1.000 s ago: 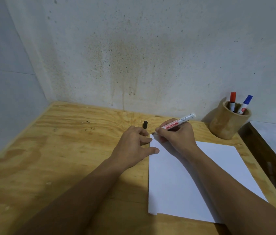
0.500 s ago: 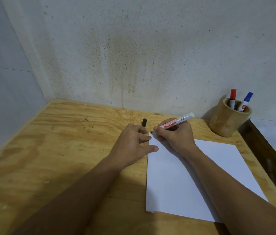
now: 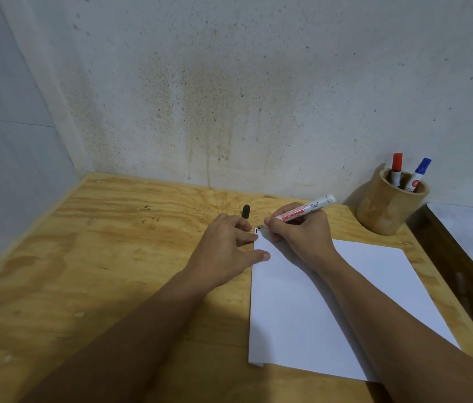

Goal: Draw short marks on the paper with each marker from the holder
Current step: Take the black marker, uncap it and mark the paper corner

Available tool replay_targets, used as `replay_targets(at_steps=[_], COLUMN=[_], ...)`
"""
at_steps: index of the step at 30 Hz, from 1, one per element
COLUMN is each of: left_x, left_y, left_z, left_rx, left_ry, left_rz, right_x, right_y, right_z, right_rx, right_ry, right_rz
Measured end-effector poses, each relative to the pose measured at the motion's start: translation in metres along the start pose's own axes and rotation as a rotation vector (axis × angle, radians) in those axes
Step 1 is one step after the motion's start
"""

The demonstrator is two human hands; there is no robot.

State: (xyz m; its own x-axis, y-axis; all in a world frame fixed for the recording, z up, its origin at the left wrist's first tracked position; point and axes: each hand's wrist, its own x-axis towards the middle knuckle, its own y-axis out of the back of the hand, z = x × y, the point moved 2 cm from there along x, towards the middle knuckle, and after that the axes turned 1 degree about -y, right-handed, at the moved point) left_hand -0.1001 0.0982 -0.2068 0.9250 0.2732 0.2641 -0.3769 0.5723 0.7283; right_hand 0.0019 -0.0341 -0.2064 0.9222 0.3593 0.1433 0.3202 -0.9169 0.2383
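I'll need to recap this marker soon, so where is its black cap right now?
In the head view, the black cap stands on the wooden table, just beyond the left hand fingertips and left of the marker.

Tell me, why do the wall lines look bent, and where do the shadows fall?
Head view: wide-angle lens bows the wall seam at left; the arms shade the table and paper; the holder casts shadow leftward on the wall; no glare, reasonably sharp.
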Motion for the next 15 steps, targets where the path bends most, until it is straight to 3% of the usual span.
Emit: replay_targets(at_steps=[6,12,15], left_x=[0.021,0.056,0.059], left_y=[0.009,0.002,0.004], left_z=[-0.007,-0.008,-0.012], left_rx=[-0.265,-0.118,-0.243], left_ry=[0.206,0.164,0.244], left_rz=[0.257,0.145,0.182], right_x=[0.000,0.003,0.003], right_y=[0.005,0.006,0.007], right_z=[-0.001,-0.004,-0.013], right_rx=[0.316,0.394,0.450], right_ry=[-0.110,-0.191,-0.196], right_rz=[0.069,0.058,0.083])
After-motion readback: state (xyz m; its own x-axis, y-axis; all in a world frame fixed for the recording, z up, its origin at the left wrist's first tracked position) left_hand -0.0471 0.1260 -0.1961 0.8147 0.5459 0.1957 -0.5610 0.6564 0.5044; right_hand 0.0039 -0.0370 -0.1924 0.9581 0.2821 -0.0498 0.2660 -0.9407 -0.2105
